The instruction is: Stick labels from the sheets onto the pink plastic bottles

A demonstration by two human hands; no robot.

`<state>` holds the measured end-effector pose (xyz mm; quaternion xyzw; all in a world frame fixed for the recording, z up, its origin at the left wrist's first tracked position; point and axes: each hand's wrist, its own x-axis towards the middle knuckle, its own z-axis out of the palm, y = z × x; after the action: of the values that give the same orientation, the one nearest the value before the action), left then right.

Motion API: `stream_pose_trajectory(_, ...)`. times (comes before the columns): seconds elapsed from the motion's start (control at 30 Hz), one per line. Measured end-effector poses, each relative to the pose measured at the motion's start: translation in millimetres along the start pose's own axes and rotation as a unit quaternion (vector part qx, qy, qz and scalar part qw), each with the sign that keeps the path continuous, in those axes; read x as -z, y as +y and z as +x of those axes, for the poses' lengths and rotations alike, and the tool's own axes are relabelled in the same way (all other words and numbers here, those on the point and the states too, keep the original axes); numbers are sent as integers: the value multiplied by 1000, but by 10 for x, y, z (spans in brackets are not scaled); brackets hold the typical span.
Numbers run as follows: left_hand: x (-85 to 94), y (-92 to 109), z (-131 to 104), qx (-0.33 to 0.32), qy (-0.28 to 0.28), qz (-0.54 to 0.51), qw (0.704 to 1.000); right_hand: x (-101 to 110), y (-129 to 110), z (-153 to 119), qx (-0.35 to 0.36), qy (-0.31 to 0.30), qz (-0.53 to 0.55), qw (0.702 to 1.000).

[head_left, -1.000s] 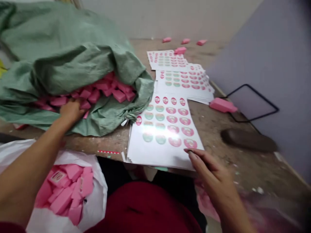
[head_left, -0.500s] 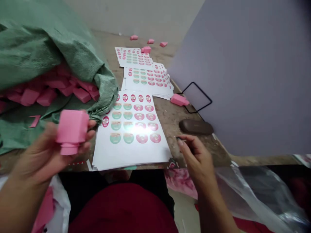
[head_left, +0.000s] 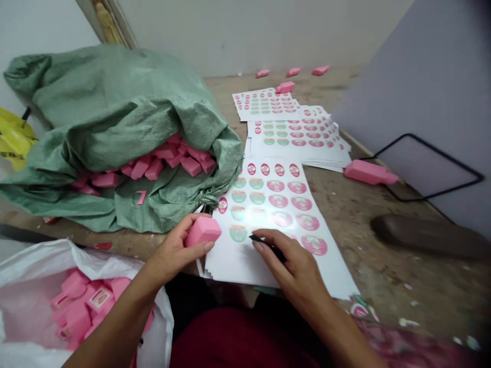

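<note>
Two hands meet at the sticker sheet (head_left: 268, 214): the left hand (head_left: 174, 250) pinches a bare pink block (head_left: 203, 231) at its nine o'clock edge, while the right hand (head_left: 295, 263) pinches a thin dark tool (head_left: 264, 242) against the stickers. Labelled blocks fill the white bag (head_left: 46, 266); many unlabelled ones remain in the green sack (head_left: 126, 112).

No legible text on the sticker sheet (head_left: 276, 214) or pink blocks (head_left: 169, 158).

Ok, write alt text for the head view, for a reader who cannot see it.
A person's left hand holds a pink block beside a sticker sheet while the right hand presses a thin dark tool onto it. A green sack of pink blocks lies to the left on the worn table.
</note>
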<state>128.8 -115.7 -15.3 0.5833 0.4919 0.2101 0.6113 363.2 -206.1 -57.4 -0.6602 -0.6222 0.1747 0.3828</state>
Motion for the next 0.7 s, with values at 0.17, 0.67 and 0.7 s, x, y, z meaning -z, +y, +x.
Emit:
stream_pose_trajectory(0.17,-4,-180,12,11,64,-119,991,64,111,-214,75,-80,-161,981)
stream_pose_trajectory(0.67,-40,-324,-131,5,98,-196,976,204,139,-419,233,-114,-188,947)
stream_pose_trajectory(0.7,-45,-315,-161,6,99,-192,976,243,89,-399,227,-100,-188,950)
